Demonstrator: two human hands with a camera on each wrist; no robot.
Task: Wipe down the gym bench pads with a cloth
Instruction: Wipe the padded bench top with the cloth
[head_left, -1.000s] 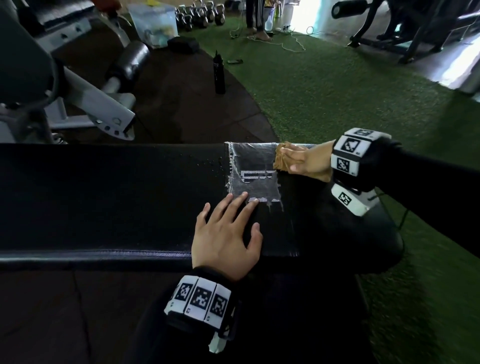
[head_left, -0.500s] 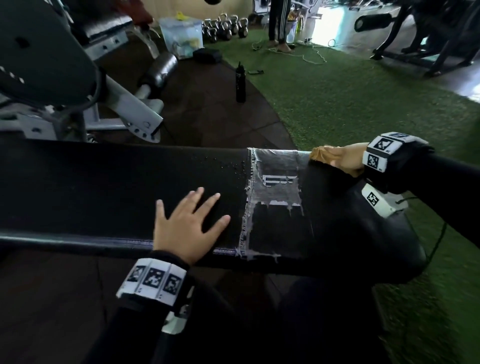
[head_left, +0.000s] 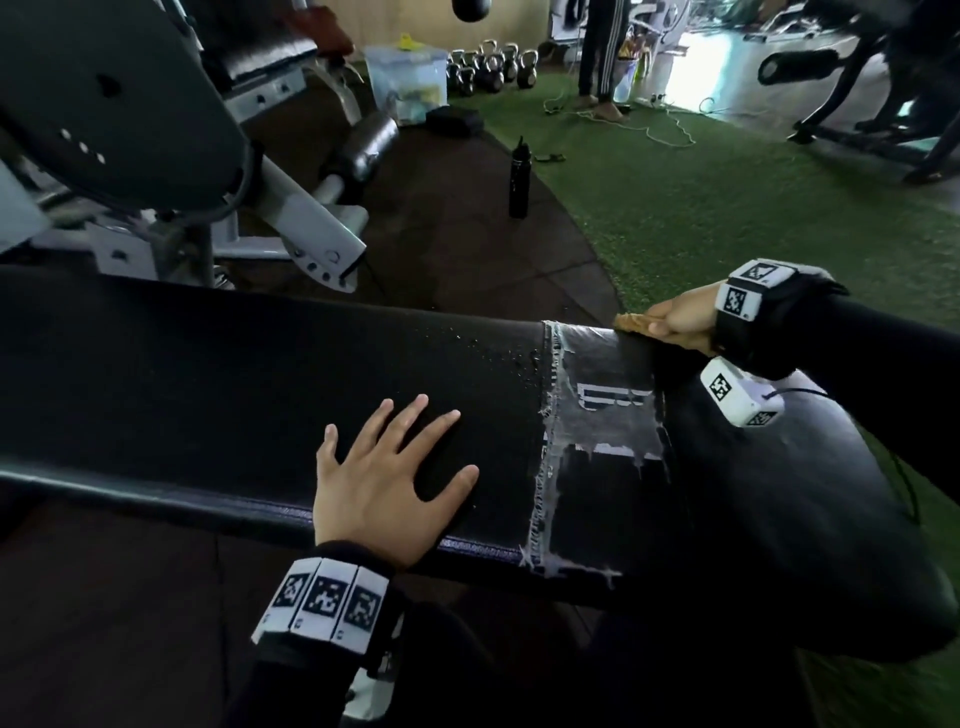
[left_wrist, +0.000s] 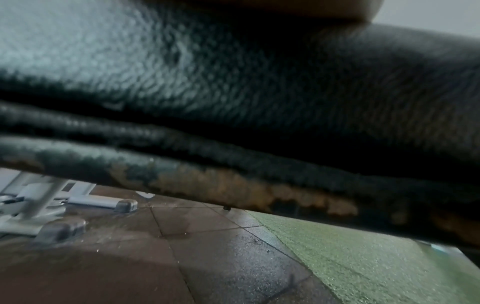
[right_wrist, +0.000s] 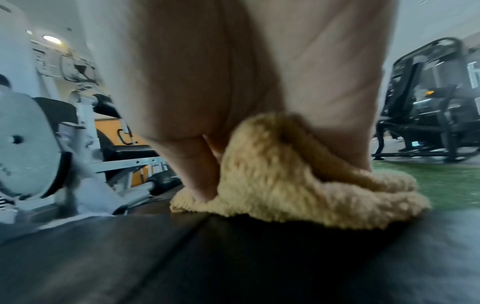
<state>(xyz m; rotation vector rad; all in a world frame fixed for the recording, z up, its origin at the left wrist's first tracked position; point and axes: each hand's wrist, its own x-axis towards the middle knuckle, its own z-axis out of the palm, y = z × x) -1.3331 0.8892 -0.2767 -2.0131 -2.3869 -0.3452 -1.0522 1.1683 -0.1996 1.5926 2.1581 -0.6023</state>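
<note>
A long black bench pad (head_left: 208, 384) runs across the head view, with a worn taped patch (head_left: 602, 415) near its right end and water droplets (head_left: 493, 348) beside it. My left hand (head_left: 384, 467) lies flat on the pad near its front edge, fingers spread. My right hand (head_left: 675, 322) grips a bunched tan cloth (head_left: 631, 323) at the pad's far edge, right of the patch. In the right wrist view the fluffy cloth (right_wrist: 285, 179) is pressed onto the black pad (right_wrist: 207, 257) under my fingers (right_wrist: 197, 164). The left wrist view shows only the pad's front edge (left_wrist: 233, 123).
A grey weight machine (head_left: 156, 156) stands behind the bench at left. A black bottle (head_left: 519, 179) stands on the brown floor mats beyond the pad. Green turf (head_left: 727, 197) lies to the right. Kettlebells (head_left: 488, 65), a plastic bin (head_left: 408, 80) and a standing person (head_left: 600, 52) are far back.
My left hand has slid left along the pad, away from the taped patch. My right hand with the cloth has moved to the pad's far edge, right of the patch.
</note>
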